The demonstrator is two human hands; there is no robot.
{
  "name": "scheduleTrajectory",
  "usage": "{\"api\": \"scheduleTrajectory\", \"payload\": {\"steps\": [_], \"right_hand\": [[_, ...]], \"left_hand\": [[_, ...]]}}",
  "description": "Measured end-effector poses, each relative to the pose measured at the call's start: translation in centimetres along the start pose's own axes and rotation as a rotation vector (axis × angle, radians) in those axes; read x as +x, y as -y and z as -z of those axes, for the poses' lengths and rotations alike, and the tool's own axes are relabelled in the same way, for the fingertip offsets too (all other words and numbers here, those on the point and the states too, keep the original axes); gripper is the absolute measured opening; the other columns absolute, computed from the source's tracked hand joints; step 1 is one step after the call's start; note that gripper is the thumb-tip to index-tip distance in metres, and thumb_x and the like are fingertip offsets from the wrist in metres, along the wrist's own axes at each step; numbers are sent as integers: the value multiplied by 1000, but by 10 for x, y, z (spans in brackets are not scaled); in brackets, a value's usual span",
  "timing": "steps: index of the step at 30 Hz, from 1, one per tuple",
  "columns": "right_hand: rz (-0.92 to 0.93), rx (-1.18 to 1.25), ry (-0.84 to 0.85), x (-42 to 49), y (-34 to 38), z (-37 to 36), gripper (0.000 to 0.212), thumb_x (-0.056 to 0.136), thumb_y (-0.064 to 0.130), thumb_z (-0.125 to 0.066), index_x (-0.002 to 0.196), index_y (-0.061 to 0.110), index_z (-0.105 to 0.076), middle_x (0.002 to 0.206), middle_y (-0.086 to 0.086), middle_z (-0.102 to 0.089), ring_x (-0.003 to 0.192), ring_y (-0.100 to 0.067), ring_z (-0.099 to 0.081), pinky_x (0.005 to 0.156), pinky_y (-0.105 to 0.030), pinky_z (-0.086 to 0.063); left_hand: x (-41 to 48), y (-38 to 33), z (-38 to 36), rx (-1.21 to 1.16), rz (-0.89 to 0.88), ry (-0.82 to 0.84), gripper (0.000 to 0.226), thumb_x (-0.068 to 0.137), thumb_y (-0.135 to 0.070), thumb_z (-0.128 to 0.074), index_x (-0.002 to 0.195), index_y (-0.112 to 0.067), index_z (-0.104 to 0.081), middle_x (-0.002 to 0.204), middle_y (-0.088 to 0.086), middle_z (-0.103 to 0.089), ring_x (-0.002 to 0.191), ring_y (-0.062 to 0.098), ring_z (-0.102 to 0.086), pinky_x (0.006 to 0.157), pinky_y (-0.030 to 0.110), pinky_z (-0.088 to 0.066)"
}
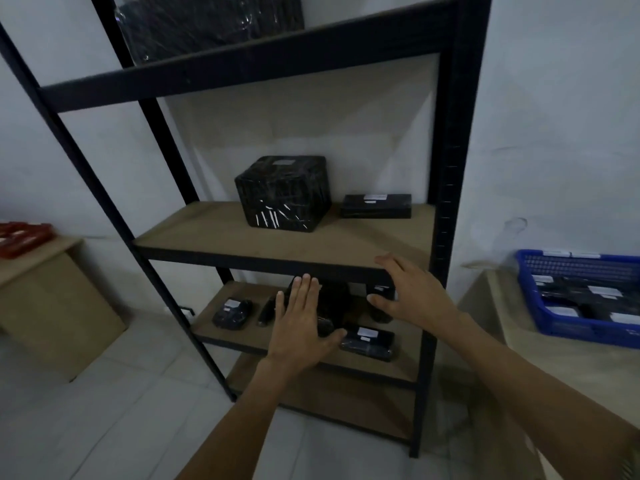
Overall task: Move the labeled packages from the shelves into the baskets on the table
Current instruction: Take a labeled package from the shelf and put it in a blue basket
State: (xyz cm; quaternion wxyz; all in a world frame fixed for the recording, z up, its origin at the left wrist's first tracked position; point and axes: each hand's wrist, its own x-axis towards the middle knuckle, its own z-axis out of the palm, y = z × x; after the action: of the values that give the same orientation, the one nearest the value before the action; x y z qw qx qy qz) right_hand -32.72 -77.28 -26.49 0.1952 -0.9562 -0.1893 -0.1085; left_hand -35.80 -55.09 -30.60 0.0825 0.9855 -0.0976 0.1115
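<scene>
Dim white walls back a black shelving rack [242, 77] with brown boards. Fingers [306, 289] of the left hand [299, 323] lie straight and together, released, holding nothing. The right hand [414, 297] is equally released, its fingers spread.

Both hover before the lower shelf [405, 362], where a dark wrapped bundle [334, 299] sits half hidden behind them. A small labeled package [231, 313] lies toward the left edge, a long flat package [367, 341] at the front edge.

On the middle shelf [242, 237] stand a cube-shaped wrapped box [282, 194] and a flat package [376, 206] near the right rear corner.

The film wrap looks slick. The cube probably wants palms on opposite sides, the small ones a pinch across their width.

A blue basket [588, 332] on the surface [554, 362] at right holds packages.
</scene>
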Motion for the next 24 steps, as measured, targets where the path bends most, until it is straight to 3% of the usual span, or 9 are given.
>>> {"api": "scheduleTrajectory", "payload": {"steps": [10,16,20,24], "right_hand": [[-127,-88,17,110,-18,-41,74,83,55,-59,142,22,-29,150,-4,-30,130,-27,-40,103,-41,-38],[-235,-173,8,169,-41,-56,76,83,53,-60,143,18,-30,154,-9,-23,138,-26,-28,110,-42,-27],[-264,-185,-14,197,-61,-65,77,82,49,-63,145,21,-29,155,-9,-20,142,-26,-21,113,-43,-22],[-307,-239,34,221,-81,-72,81,83,48,-62,148,20,-22,159,-8,-5,146,-23,-3,116,-48,-7]], "left_hand": [[119,45,-31,-86,-99,108,105,80,-68,-52,151,-10,-2,160,6,3,146,17,10,118,44,8],[186,60,-58,-186,-157,183,114,73,-83,-41,152,-11,-2,161,4,3,146,13,11,118,43,10],[216,64,-62,-111,-195,282,125,62,-94,-32,152,-15,3,160,1,7,145,13,14,118,48,7],[223,68,-61,-52,-224,334,129,57,-98,-24,152,-15,5,160,0,11,145,13,16,117,51,5]]}}
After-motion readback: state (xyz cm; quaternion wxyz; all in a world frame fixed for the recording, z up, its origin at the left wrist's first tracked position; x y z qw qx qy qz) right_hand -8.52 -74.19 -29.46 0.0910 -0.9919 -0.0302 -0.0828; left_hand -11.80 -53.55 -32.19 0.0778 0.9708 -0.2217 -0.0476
